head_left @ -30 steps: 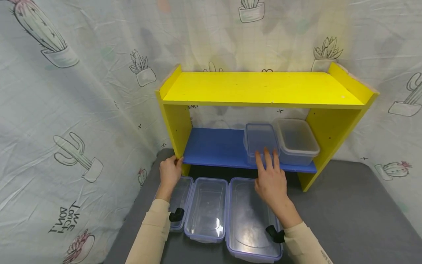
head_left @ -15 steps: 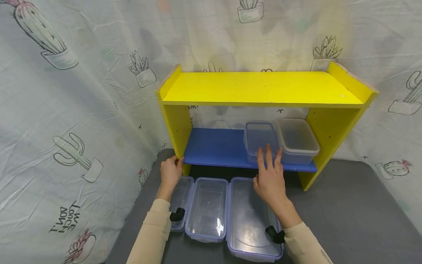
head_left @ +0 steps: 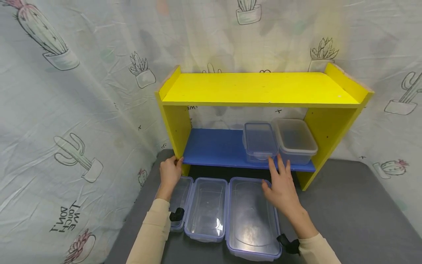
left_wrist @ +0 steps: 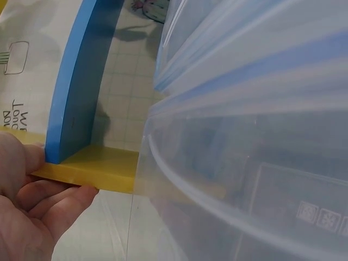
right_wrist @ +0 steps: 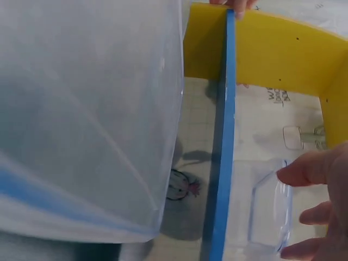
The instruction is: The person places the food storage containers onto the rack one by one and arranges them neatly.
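Note:
My left hand grips the front edge of the yellow shelf unit's left side panel, at the level of the blue shelf board. In the left wrist view, thumb and fingers of that hand lie on opposite sides of the yellow panel. My right hand, fingers spread, is just in front of the blue board and holds nothing. Behind its fingertips, a clear lidded container stands beside a wider container with a whitish lid. Whether the fingertips touch the nearer container, I cannot tell.
On the grey table in front of the unit, several clear containers with blue-rimmed lids stand in a row: a large one, a medium one and one partly under my left arm. A cactus-print cloth hangs behind.
My right hand has drawn back and slightly right from over the clear container's front to just before the board's edge. My left hand keeps its place on the side panel.

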Action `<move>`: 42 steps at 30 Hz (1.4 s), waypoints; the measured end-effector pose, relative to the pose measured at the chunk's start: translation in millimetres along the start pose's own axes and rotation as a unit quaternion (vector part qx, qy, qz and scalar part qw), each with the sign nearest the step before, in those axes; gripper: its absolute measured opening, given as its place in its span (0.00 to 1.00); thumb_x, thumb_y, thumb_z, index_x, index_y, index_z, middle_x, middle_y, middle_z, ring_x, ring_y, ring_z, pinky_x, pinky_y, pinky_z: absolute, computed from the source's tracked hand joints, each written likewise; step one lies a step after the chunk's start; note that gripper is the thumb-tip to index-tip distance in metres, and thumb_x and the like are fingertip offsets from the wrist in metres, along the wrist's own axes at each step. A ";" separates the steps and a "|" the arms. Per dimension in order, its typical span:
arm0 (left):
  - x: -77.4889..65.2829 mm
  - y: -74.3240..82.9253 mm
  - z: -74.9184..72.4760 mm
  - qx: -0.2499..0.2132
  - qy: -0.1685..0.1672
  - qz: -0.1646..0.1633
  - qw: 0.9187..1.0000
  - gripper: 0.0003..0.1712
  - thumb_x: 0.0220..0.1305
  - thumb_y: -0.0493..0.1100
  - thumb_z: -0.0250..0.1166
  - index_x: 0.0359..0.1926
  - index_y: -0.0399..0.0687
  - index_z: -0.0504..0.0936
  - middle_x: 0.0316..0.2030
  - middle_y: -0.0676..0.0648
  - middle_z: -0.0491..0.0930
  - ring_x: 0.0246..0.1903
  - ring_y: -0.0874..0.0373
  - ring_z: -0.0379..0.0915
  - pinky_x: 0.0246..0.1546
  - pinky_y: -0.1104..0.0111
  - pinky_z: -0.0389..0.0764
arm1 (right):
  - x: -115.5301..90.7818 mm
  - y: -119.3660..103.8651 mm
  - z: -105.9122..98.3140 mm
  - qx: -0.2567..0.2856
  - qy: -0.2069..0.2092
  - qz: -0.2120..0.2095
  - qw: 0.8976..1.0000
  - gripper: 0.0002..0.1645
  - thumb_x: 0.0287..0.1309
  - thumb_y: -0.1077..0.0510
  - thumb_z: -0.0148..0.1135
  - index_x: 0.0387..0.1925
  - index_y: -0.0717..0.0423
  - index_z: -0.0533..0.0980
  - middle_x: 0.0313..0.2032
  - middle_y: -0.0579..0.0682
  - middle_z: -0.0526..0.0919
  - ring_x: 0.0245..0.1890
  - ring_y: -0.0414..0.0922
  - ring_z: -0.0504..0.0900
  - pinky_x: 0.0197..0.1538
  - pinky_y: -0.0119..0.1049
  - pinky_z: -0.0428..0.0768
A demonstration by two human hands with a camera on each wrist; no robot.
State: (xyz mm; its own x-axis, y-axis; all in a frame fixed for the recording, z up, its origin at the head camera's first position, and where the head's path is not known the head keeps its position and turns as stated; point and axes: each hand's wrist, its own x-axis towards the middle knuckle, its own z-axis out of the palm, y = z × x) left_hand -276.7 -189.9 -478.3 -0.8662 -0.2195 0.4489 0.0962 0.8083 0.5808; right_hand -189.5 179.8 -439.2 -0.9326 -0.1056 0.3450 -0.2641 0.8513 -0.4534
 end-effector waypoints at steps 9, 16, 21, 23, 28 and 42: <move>-0.1 0.5 0.9 -0.002 0.005 0.002 1.000 0.16 0.66 0.46 0.64 0.30 0.36 0.84 0.20 0.41 0.82 0.16 0.50 0.74 0.21 0.59 0.75 | -11.2 18.7 -6.6 0.075 -0.081 0.078 0.991 0.47 0.61 0.54 0.61 0.74 0.63 0.50 0.73 0.69 0.51 0.70 0.70 0.54 0.66 0.67 0.59; 0.5 2.3 0.5 0.000 0.005 0.000 1.000 0.16 0.66 0.46 0.64 0.29 0.36 0.83 0.19 0.41 0.81 0.16 0.50 0.73 0.21 0.60 0.73 | -23.0 31.6 -4.0 0.097 -0.060 0.105 0.988 0.47 0.60 0.55 0.64 0.73 0.66 0.53 0.71 0.70 0.55 0.70 0.69 0.56 0.66 0.66 0.59; -0.1 2.8 -0.3 -0.001 0.006 -0.004 1.000 0.17 0.66 0.47 0.64 0.29 0.37 0.83 0.19 0.41 0.81 0.16 0.51 0.73 0.20 0.62 0.72 | -29.8 37.6 -2.5 0.102 -0.085 0.127 0.983 0.43 0.62 0.52 0.62 0.71 0.66 0.57 0.67 0.71 0.64 0.63 0.68 0.68 0.60 0.63 0.69; -0.5 2.8 -0.5 -0.002 0.007 -0.004 1.000 0.17 0.66 0.47 0.64 0.29 0.37 0.83 0.19 0.41 0.81 0.16 0.51 0.73 0.20 0.62 0.72 | -32.8 40.1 -0.1 0.114 -0.115 0.139 0.977 0.43 0.63 0.49 0.61 0.71 0.67 0.56 0.65 0.71 0.66 0.60 0.67 0.72 0.57 0.59 0.74; -0.9 2.7 -0.3 0.002 0.005 -0.004 1.000 0.17 0.66 0.47 0.63 0.29 0.37 0.83 0.19 0.41 0.81 0.16 0.51 0.72 0.20 0.62 0.71 | -40.3 45.9 9.4 0.163 -0.182 0.185 0.952 0.46 0.64 0.43 0.59 0.70 0.69 0.56 0.62 0.70 0.71 0.52 0.60 0.82 0.48 0.48 0.82; -1.1 3.5 -1.0 0.000 0.003 -0.008 1.000 0.17 0.67 0.47 0.63 0.30 0.37 0.84 0.20 0.41 0.82 0.16 0.52 0.73 0.20 0.62 0.73 | -54.4 54.1 29.7 0.269 -0.196 0.252 0.909 0.41 0.64 0.44 0.61 0.65 0.72 0.64 0.54 0.68 0.80 0.44 0.52 0.85 0.35 0.42 0.84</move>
State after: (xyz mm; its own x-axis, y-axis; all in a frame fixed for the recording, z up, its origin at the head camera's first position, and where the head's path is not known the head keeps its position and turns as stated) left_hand -274.9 -187.4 -476.1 -0.8643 -0.2354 0.4445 0.0828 0.8051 0.5873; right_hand -160.3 216.3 -506.9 -0.9568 -0.0357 -0.2887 0.2371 0.4794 -0.8450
